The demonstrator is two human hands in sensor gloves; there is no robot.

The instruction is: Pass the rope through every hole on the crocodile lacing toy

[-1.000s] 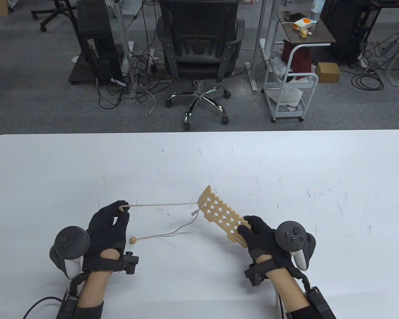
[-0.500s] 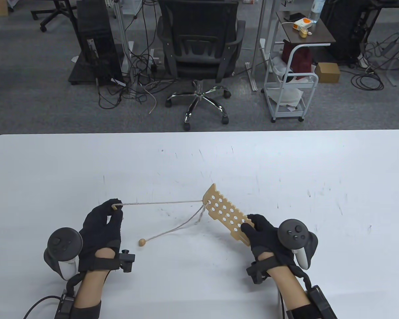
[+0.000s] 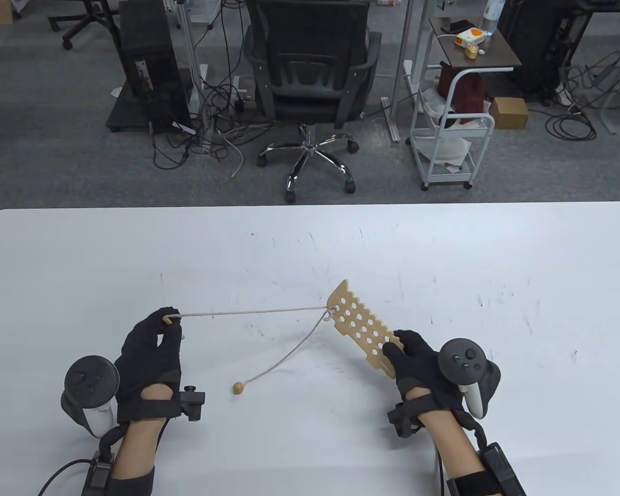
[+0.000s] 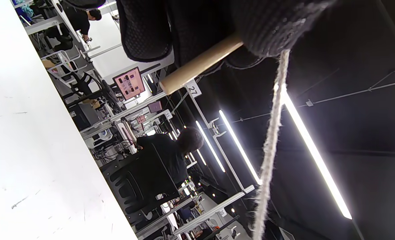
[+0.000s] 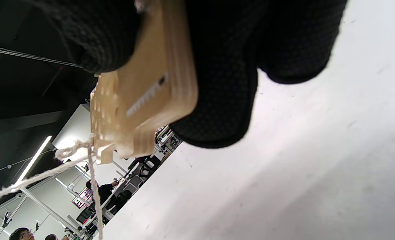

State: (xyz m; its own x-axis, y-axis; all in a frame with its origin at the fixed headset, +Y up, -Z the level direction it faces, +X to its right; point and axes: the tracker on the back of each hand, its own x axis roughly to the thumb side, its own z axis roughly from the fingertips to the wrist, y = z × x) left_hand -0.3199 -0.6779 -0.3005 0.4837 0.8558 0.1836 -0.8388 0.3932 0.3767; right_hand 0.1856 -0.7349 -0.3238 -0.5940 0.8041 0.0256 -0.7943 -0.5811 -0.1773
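The wooden crocodile board [image 3: 359, 323] with several holes is held above the table, tilted up to the left. My right hand [image 3: 411, 361] grips its near end; the right wrist view shows the board [image 5: 144, 96] between my fingers. The beige rope [image 3: 253, 311] runs taut from a hole at the board's far left corner to my left hand [image 3: 157, 336], which pinches the wooden needle [image 3: 169, 319] at the rope's end. In the left wrist view the needle [image 4: 197, 65] sticks out from my fingers. The rope's other end hangs down to a wooden bead [image 3: 238, 388] on the table.
The white table [image 3: 444, 258] has faint scuff marks. Beyond its far edge stand an office chair [image 3: 310, 77], a white cart [image 3: 452, 139] and cables on the floor.
My left hand has pulled the needle further left, drawing more rope through the hole. The board has moved right. The bead has slid right, toward the board.
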